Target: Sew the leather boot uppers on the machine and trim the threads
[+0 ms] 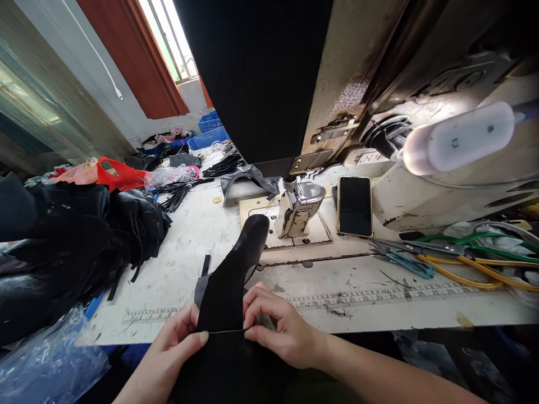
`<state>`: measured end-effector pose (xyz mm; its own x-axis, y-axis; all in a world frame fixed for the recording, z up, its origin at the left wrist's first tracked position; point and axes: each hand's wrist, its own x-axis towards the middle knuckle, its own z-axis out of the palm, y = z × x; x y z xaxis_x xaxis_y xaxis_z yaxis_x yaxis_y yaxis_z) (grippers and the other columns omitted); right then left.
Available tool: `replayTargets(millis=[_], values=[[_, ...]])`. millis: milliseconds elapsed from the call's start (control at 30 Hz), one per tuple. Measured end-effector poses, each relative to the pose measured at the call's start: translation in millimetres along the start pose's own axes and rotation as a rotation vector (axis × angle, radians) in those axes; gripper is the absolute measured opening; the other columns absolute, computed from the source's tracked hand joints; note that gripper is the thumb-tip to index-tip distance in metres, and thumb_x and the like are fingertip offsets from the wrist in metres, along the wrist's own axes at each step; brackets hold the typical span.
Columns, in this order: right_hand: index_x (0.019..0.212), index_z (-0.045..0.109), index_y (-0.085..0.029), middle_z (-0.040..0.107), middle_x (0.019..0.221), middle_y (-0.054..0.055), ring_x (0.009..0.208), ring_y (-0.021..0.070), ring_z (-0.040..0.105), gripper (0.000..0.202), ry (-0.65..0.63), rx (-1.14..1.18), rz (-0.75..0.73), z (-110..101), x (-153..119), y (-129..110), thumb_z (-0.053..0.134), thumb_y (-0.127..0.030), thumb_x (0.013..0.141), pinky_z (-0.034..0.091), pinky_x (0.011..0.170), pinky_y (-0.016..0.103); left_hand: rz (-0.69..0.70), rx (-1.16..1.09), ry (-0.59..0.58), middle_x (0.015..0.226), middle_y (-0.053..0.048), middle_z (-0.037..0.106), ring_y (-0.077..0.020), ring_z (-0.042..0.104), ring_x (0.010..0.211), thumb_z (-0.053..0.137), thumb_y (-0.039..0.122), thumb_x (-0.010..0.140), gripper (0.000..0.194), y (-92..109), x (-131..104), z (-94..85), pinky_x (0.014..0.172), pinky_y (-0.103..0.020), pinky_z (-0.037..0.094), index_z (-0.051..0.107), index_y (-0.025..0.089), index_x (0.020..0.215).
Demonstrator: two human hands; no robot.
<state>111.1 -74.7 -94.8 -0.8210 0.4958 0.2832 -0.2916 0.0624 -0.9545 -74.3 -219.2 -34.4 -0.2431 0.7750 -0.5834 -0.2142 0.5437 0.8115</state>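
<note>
A long black piece of material point(227, 286) lies over the front edge of the white sewing table point(168, 280), its rounded end pointing at the machine post. My left hand point(179, 342) pinches its left edge between thumb and fingers. On the right edge, my right hand point(280, 325) pinches the same piece, with a pale line running across between both thumbs. Below that line the black material hangs toward my lap. Beyond the rounded end stands the metal post point(298, 210) of the sewing machine, under the needle area. A grey curved piece point(248, 182) rests behind it.
Black pieces point(84, 241) are heaped at the left, near a red bag point(120, 174) and clear plastic point(54, 359). A phone point(355, 206) lies right of the post. Scissors point(471, 261) and blue-handled snips point(408, 264) lie at the right. The machine head point(345, 73) and a lamp point(463, 137) overhang.
</note>
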Motion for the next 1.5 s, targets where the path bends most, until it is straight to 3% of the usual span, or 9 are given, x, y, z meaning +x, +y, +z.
replayTargets(millis=[200,367,533,700,933,1067,1167,1267,1500], values=[[0.080,0.067,-0.018,0.063,0.083,0.000,0.083,0.0162,0.057,0.014,-0.429,0.077,0.510,-17,27,7,0.056,-0.024,0.085,0.045,0.081,0.029,0.031,0.089,-0.048,0.074,0.004,0.046,-0.0115,0.037,0.067,0.068,0.048,0.083,0.036,-4,-2,-5.8,0.062,-0.023,0.035,0.045,0.021,0.076],[0.074,0.065,-0.017,0.062,0.071,-0.005,0.075,0.0140,0.060,0.012,-0.629,0.107,0.665,-15,52,11,0.072,-0.011,0.067,0.049,0.071,0.022,0.062,0.213,-0.109,0.079,0.002,0.046,-0.0145,0.040,0.074,0.062,0.050,0.086,0.034,-7,-4,-7.0,0.068,-0.026,0.038,0.046,0.021,0.078],[0.065,0.060,-0.016,0.059,0.069,-0.002,0.074,0.0168,0.059,0.015,-0.559,-0.058,0.714,-3,54,11,0.072,-0.007,0.065,0.048,0.065,0.024,0.066,0.243,-0.088,0.080,0.000,0.049,-0.0168,0.043,0.075,0.064,0.053,0.083,0.035,-6,-7,-7.9,0.068,-0.027,0.040,0.050,0.022,0.079],[0.072,0.064,-0.017,0.056,0.073,-0.002,0.077,0.0187,0.056,0.019,-0.510,-0.205,0.618,1,51,4,0.073,-0.005,0.061,0.043,0.066,0.026,0.049,0.375,-0.122,0.080,0.000,0.048,-0.0173,0.044,0.077,0.066,0.055,0.081,0.035,-1,-7,-13.0,0.071,-0.026,0.042,0.054,0.022,0.079],[0.073,0.066,-0.017,0.060,0.080,-0.003,0.078,0.0121,0.056,0.020,-0.540,-0.058,0.502,-12,40,8,0.054,-0.001,0.075,0.044,0.071,0.021,-0.009,0.191,0.039,0.078,0.000,0.053,-0.0166,0.049,0.075,0.069,0.049,0.079,0.033,-3,-10,-5.0,0.068,-0.026,0.045,0.052,0.021,0.076],[0.073,0.069,-0.019,0.054,0.096,-0.001,0.092,0.0152,0.054,0.010,-0.324,0.023,0.334,-10,23,9,0.079,-0.020,0.071,0.043,0.085,0.027,-0.027,0.136,0.081,0.075,0.000,0.054,-0.0154,0.049,0.070,0.070,0.050,0.079,0.034,-1,-11,0.8,0.063,-0.025,0.044,0.055,0.020,0.077],[0.072,0.068,-0.020,0.054,0.100,0.000,0.099,0.0180,0.054,0.012,-0.182,0.064,0.293,-3,13,12,0.080,-0.022,0.071,0.039,0.094,0.034,-0.008,0.166,0.066,0.074,0.000,0.054,-0.0160,0.051,0.070,0.070,0.051,0.078,0.035,0,-8,0.5,0.064,-0.026,0.045,0.055,0.020,0.076],[0.070,0.065,-0.020,0.057,0.094,0.000,0.101,0.0196,0.052,0.014,-0.138,0.020,0.299,4,8,14,0.078,-0.016,0.072,0.037,0.096,0.037,0.054,0.230,0.048,0.075,0.000,0.055,-0.0163,0.052,0.073,0.068,0.050,0.081,0.034,1,-7,0.5,0.066,-0.025,0.045,0.055,0.020,0.074],[0.069,0.061,-0.020,0.061,0.086,0.000,0.099,0.0214,0.050,0.018,-0.146,-0.156,0.370,14,7,7,0.074,-0.008,0.070,0.040,0.086,0.034,0.080,0.426,0.026,0.099,-0.004,0.067,-0.0214,0.062,0.084,0.062,0.042,0.086,0.025,6,-11,4.2,0.078,-0.029,0.051,0.065,0.024,0.102]])
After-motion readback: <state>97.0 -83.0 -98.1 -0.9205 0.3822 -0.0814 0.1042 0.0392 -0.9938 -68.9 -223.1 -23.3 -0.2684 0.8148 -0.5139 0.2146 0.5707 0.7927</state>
